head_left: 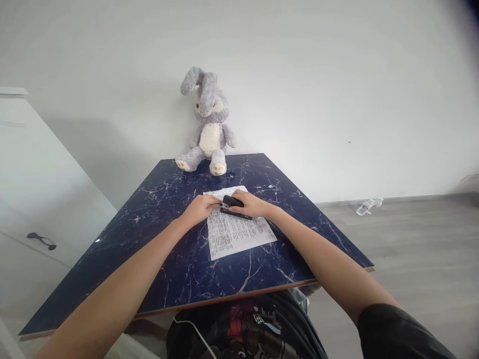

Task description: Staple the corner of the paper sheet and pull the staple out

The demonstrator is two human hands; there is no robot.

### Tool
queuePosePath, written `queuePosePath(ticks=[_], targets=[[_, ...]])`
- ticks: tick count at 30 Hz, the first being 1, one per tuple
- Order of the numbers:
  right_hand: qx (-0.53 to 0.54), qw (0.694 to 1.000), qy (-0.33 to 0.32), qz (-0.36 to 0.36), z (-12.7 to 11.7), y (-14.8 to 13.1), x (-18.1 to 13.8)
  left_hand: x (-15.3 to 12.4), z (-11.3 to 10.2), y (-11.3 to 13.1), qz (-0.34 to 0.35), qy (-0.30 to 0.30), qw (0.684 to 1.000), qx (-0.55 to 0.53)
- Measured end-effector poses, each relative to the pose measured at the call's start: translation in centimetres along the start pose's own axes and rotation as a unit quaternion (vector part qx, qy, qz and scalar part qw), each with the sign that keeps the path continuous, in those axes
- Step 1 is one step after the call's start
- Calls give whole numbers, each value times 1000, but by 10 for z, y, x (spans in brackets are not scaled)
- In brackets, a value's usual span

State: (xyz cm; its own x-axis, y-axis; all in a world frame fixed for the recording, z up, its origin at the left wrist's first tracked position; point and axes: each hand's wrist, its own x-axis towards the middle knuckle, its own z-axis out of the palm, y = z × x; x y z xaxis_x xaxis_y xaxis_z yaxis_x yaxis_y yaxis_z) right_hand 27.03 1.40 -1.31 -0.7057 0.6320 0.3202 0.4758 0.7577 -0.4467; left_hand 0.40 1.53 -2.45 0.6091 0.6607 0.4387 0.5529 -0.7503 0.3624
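A printed sheet of paper (236, 234) lies on the dark blue marbled table (179, 269). A black stapler (232, 201) sits over the paper's far part. My right hand (251, 203) is wrapped around the stapler from the right. My left hand (200, 207) rests at the paper's left edge, fingers curled and touching the stapler's front end. A thin black pen-like object (236, 214) lies on the paper just below my right hand.
A grey and white plush rabbit (207, 124) sits at the table's far edge against the white wall. A white cabinet with a dark handle (42, 240) stands to the left. A plastic bottle (366, 206) lies on the grey floor at right.
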Motion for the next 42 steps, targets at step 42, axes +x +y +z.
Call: queuePosePath(ticks=[42], targets=[[-5, 994, -12, 106, -90, 57, -49, -7, 8, -7, -131, -116, 980, 95]])
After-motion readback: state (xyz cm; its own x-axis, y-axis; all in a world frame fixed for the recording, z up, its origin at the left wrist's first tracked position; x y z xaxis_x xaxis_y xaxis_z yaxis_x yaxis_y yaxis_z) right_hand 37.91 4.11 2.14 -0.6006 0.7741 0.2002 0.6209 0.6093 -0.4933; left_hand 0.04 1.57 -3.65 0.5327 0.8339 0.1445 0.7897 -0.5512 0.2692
